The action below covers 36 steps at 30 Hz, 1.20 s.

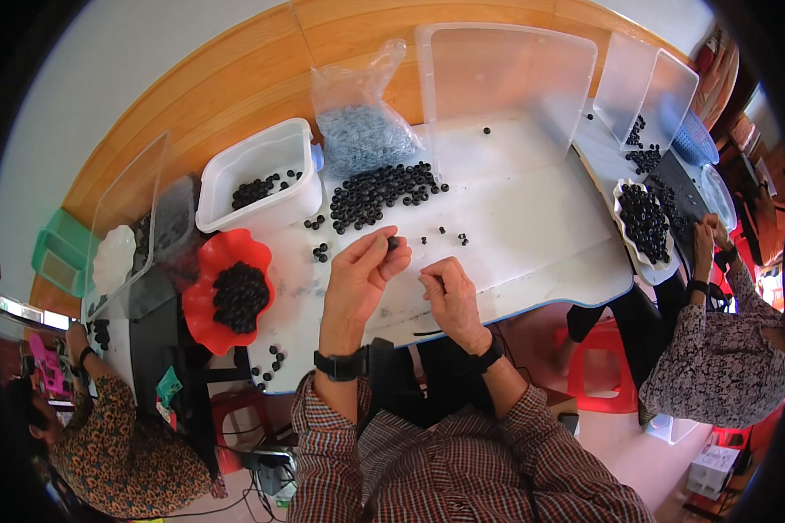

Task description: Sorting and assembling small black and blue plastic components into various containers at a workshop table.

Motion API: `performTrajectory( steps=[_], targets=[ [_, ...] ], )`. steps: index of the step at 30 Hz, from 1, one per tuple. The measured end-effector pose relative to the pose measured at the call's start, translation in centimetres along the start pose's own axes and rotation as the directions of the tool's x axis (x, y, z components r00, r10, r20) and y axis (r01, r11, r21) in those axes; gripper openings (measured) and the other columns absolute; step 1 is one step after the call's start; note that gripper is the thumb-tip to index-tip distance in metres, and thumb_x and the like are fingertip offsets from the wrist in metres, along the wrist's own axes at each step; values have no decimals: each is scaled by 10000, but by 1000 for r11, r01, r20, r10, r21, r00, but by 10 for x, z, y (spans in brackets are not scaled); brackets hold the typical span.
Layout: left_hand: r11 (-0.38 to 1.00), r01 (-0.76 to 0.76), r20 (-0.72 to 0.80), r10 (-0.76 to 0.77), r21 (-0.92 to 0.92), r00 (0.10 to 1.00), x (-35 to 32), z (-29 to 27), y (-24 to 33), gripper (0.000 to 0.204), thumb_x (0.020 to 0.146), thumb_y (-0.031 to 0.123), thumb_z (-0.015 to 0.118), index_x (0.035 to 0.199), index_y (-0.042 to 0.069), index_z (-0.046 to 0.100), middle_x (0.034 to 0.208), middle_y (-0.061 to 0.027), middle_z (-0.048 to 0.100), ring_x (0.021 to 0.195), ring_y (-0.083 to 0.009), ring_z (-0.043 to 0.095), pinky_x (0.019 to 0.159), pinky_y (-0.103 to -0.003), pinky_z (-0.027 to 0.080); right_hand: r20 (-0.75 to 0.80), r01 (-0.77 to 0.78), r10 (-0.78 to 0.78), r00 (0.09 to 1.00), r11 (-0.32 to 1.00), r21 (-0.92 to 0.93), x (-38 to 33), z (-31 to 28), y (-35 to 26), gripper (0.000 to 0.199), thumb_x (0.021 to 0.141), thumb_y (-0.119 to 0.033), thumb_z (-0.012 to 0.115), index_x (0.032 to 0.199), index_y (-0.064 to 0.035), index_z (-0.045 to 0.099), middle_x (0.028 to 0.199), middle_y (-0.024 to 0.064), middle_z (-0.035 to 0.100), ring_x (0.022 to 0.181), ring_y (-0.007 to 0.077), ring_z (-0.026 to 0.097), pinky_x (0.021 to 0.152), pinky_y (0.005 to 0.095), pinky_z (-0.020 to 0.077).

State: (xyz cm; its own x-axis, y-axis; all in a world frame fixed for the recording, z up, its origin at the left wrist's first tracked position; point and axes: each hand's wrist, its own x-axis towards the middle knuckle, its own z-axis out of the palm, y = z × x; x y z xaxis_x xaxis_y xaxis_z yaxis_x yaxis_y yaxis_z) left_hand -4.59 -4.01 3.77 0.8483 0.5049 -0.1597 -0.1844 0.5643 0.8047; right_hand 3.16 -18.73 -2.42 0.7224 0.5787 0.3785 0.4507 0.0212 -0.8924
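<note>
Over the white table (532, 218), my left hand (356, 272) pinches a small round black piece (393, 243) between thumb and fingers. My right hand (453, 305) is just to its right, apart from it, with thumb and forefinger pressed together; whatever lies between them is too small to make out. Beyond my hands spreads a heap of round black pieces (375, 196). A few smaller black parts (442, 230) lie scattered beside it. To the left, a red scalloped bowl (202, 321) holds more black pieces (241, 298).
A white tub (279, 211) with some black pieces and a clear bag of grey-blue parts (366, 139) stand at the back. Clear plastic bins (506, 74) stand on edge. People work at left (122, 444) and right (715, 357), the right one near a white scalloped dish (628, 240).
</note>
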Motion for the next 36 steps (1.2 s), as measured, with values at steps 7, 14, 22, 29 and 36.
performTrajectory(
  steps=[7, 14, 22, 29, 36],
  targets=[
    [969, 5, 88, 17, -249, 996, -45, -3, -7, 276, 966, 64, 536, 1210, -58, 576, 1071, -183, 659, 916, -224, 689, 822, -307, 586, -18, 15, -16, 1000, 999, -33, -1, 2, -3, 75, 897, -30, 613, 910, -5, 544, 847, 110, 554, 613, 220, 605, 560, 325, 485],
    [946, -44, 100, 80, -321, 992, -67, -7, -26, 263, 938, 52, 578, 1180, -51, 592, 1066, -181, 652, 891, -204, 679, 777, -262, 583, -29, 0, 1, 1000, 1000, 17, -4, 2, -7, 60, 896, -9, 608, 917, -2, 552, 842, 97, 558, 598, 181, 595, 550, 292, 482],
    [930, -42, 44, 62, -365, 997, -83, -2, -31, 225, 946, 47, 564, 1151, -36, 606, 1094, -182, 639, 946, -220, 673, 832, -286, 582, -4, -178, 184, 983, 953, 246, -20, -7, -23, 52, 923, -32, 604, 939, 2, 569, 825, 51, 591, 630, 94, 593, 571, 231, 485],
    [926, -62, 54, 88, -373, 995, -85, -2, -37, 232, 927, 45, 595, 1146, -28, 612, 1053, -149, 638, 899, -198, 646, 778, -265, 567, 17, -78, 77, 997, 921, 381, -24, -14, -74, 42, 924, -14, 590, 956, 13, 580, 894, 55, 580, 698, 94, 608, 600, 220, 509],
    [920, -107, 62, 141, -377, 988, -87, 1, -39, 252, 910, 26, 611, 1156, -31, 612, 1135, -167, 622, 980, -207, 633, 864, -282, 548, 24, -16, 7, 1000, 921, 390, -28, -13, -79, 63, 913, 13, 587, 976, 20, 582, 951, 72, 561, 722, 104, 607, 624, 222, 522]
  ],
)
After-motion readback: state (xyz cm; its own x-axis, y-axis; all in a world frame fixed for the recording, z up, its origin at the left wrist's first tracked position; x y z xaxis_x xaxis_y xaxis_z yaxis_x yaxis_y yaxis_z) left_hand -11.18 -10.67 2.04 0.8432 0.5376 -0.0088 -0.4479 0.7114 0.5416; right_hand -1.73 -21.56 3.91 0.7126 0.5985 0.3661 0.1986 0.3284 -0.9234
